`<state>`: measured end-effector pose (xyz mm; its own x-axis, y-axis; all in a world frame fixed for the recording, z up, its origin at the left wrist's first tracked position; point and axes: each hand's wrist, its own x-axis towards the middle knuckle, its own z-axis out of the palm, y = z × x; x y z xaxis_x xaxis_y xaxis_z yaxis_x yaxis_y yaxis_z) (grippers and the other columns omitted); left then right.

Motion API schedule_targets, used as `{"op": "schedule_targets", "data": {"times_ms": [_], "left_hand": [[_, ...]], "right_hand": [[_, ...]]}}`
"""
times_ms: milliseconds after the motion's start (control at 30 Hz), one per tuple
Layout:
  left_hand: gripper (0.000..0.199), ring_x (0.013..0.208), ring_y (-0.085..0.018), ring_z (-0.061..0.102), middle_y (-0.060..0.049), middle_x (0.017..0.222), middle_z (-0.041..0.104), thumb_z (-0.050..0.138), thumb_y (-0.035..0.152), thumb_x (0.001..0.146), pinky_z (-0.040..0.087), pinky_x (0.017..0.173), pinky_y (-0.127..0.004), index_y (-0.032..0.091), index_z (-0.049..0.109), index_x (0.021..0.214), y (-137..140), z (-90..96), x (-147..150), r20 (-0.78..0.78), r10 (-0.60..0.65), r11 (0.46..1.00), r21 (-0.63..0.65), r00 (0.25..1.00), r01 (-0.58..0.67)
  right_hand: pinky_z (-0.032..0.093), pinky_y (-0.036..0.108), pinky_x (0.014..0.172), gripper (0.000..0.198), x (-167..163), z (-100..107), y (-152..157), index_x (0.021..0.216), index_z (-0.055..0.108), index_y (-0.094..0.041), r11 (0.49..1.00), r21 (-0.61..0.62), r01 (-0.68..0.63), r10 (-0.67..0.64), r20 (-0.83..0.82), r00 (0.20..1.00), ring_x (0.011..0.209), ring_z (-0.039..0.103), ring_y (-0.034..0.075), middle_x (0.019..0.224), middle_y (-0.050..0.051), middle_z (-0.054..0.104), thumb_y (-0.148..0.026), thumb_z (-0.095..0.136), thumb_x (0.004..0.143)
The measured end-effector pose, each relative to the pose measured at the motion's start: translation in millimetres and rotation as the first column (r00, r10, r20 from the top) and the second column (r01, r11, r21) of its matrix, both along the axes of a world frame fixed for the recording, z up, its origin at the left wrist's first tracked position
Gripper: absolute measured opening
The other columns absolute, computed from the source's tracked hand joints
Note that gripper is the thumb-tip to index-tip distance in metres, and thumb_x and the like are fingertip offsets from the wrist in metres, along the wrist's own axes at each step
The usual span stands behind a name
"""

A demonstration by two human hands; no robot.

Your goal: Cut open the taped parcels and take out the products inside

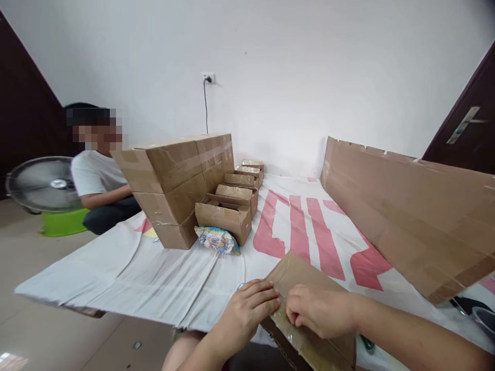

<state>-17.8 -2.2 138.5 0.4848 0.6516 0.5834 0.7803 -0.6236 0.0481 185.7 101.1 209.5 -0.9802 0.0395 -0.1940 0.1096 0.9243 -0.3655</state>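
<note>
A brown cardboard box [309,275] lies at the table's near edge, with a torn-looking flap and glossy clear packing tape [299,337] along it. My left hand [249,308] holds the box's left edge, its fingers laid together over the top and its thumb hidden. Curled against the taped strip is my right hand [317,312]; the fingertips are hidden, so I cannot tell what is pinched in them. Part of a small green object [367,343] shows under my right forearm.
Stacked taped cartons [178,159] stand left of a row of small open boxes [228,219]. A colourful packet [217,240] lies before them. A large cardboard sheet [406,216] stands at right on the white-and-red cloth [216,288]. Across the table, a person [98,175] sits near a fan [42,184].
</note>
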Motion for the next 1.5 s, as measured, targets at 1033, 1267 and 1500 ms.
{"op": "schedule_targets", "data": {"times_ms": [1033,1267,1500], "left_hand": [[0.030,0.117,-0.016,0.060,-0.005,0.112,0.073,0.041,0.019,0.096,0.044,0.104,-0.034,0.023,0.060,0.119,-9.3,-40.1,-16.5,0.032,0.085,0.994,0.067,0.996,-0.087],[0.029,0.115,-0.016,0.061,-0.004,0.114,0.073,0.042,0.017,0.096,0.039,0.104,-0.033,0.022,0.060,0.118,-8.1,-36.5,-11.9,-0.019,0.096,0.993,0.069,0.995,-0.095],[0.028,0.117,-0.016,0.059,-0.003,0.116,0.072,0.041,0.017,0.097,0.032,0.102,-0.033,0.021,0.060,0.118,-12.4,-32.6,-6.6,-0.048,0.116,0.990,0.081,0.992,-0.111]], "right_hand": [[0.043,0.029,0.072,0.025,32.5,-69.7,-8.3,0.090,0.061,-0.020,0.989,0.146,0.011,0.053,-0.429,0.902,0.077,0.054,0.017,0.085,0.006,0.065,-0.016,0.037,0.092],[0.044,0.030,0.071,0.020,38.7,-51.5,-28.1,0.086,0.057,-0.016,0.981,0.108,0.161,-0.112,-0.365,0.924,0.079,0.051,0.019,0.084,0.008,0.061,-0.012,0.038,0.087],[0.045,0.029,0.073,0.015,43.7,-34.9,-39.2,0.084,0.057,-0.018,0.965,-0.048,0.257,-0.260,-0.269,0.927,0.080,0.055,0.018,0.084,0.007,0.062,-0.013,0.043,0.083]]}}
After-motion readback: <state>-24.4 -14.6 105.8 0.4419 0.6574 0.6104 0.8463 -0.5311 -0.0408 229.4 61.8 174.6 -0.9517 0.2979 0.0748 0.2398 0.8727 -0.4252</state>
